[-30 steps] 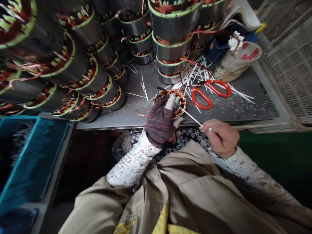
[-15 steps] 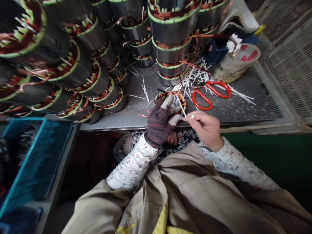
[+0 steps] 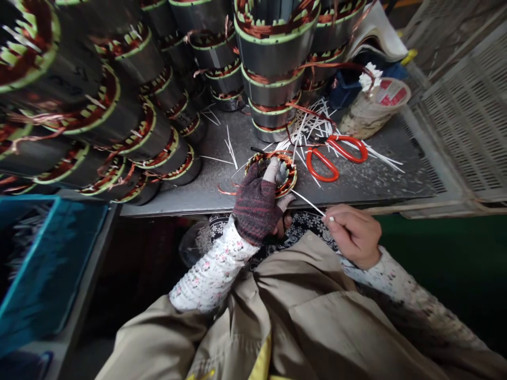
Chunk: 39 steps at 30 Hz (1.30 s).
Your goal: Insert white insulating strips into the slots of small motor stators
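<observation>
A motor stator (image 3: 288, 182) with copper windings and a light green rim stands at the bench's front edge. My left hand (image 3: 259, 203), in a dark fingerless glove with pale wrapped fingertips, grips its near side, with one finger over the opening. To the right, my bare right hand (image 3: 354, 232) is closed, pinching a thin white tie cord (image 3: 309, 203). The cord runs taut from the stator's lower right rim to my fingers, and a short white end shows by my thumb. Orange-handled scissors (image 3: 322, 163) lie right of the stator.
Stacked stators (image 3: 273, 68) fill the back and left of the bench (image 3: 216, 179). Loose white cords (image 3: 312, 124) are heaped behind the scissors. A plastic tub (image 3: 374, 108) and a white crate (image 3: 467, 116) stand at right; a teal bin (image 3: 75, 253) is at lower left.
My right hand has moved right and towards me, drawing the white cord out straight. My left hand stays on the stator, its fingers shifted slightly. The whole view has shifted a little.
</observation>
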Each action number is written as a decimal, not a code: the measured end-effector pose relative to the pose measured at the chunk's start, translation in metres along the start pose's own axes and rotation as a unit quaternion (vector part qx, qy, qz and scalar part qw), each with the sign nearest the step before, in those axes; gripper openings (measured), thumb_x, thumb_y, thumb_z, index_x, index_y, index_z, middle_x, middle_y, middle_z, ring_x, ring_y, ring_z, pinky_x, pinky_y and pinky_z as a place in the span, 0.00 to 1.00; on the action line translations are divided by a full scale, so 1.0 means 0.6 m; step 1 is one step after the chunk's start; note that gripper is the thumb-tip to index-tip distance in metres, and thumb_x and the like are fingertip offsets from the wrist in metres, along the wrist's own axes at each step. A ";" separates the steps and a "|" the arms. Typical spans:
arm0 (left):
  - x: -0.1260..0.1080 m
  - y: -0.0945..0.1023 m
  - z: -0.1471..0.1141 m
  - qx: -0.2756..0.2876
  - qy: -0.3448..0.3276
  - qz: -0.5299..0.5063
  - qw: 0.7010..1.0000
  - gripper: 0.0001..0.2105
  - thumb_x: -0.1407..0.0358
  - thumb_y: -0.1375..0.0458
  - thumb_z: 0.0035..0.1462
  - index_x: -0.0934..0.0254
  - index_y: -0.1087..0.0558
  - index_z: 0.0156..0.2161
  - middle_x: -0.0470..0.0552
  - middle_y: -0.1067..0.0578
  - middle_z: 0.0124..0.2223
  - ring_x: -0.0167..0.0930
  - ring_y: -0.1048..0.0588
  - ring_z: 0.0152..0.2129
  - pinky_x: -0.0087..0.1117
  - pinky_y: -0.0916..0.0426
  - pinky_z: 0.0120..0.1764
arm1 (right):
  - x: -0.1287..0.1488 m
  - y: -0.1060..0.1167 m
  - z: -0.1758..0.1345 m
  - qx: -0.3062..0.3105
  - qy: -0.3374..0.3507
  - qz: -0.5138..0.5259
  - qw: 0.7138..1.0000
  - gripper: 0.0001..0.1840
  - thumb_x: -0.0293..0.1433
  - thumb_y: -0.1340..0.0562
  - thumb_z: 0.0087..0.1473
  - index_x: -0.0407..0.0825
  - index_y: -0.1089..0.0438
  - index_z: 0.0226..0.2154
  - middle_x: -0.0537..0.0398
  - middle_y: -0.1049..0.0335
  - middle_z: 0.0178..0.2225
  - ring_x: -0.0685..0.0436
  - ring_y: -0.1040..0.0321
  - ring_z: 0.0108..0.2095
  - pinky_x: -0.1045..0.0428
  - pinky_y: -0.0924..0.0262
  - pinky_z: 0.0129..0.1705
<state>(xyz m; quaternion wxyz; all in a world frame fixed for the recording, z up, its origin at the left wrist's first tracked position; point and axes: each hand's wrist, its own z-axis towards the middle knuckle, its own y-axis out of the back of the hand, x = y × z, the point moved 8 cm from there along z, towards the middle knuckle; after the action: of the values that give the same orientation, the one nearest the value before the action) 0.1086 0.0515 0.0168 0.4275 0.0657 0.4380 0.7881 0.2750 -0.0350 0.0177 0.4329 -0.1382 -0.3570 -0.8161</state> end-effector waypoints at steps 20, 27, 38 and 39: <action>0.014 0.008 0.010 -0.022 0.020 -0.189 0.981 0.08 0.65 0.42 0.70 0.57 0.22 0.50 0.48 0.15 0.45 0.32 0.17 0.44 0.47 0.24 0.60 | -0.054 -0.097 0.074 0.105 -0.118 0.040 0.987 0.19 0.33 0.41 0.66 0.50 0.33 0.22 0.57 0.36 0.24 0.48 0.36 0.27 0.50 0.43 0.32; 0.017 -0.003 0.001 0.009 -0.021 -0.155 0.988 0.11 0.65 0.45 0.70 0.55 0.24 0.52 0.47 0.16 0.47 0.31 0.18 0.48 0.47 0.29 0.65 | -0.050 -0.085 0.084 0.061 -0.135 -0.032 0.988 0.14 0.35 0.35 0.58 0.51 0.35 0.23 0.58 0.36 0.25 0.51 0.44 0.23 0.50 0.51 0.26; 0.009 0.016 0.002 -0.033 -0.008 -0.111 0.993 0.06 0.60 0.41 0.68 0.58 0.29 0.47 0.54 0.21 0.52 0.34 0.20 0.53 0.43 0.21 0.55 | -0.003 -0.055 0.078 0.126 -0.201 0.324 0.916 0.20 0.45 0.38 0.66 0.52 0.26 0.28 0.51 0.24 0.35 0.42 0.26 0.38 0.45 0.31 0.40; 0.008 0.014 0.001 -0.023 -0.014 -0.107 0.994 0.05 0.60 0.40 0.68 0.57 0.29 0.45 0.53 0.20 0.50 0.34 0.20 0.52 0.44 0.20 0.55 | -0.007 -0.061 0.067 0.140 -0.229 0.354 0.896 0.21 0.46 0.38 0.66 0.51 0.26 0.27 0.52 0.25 0.33 0.43 0.27 0.36 0.46 0.31 0.37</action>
<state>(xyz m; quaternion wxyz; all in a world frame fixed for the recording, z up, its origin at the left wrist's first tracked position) 0.1006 0.0536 0.0223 0.5164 0.0199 0.4188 0.7467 0.2447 0.0094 0.0272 0.6142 -0.3761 -0.4845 -0.4966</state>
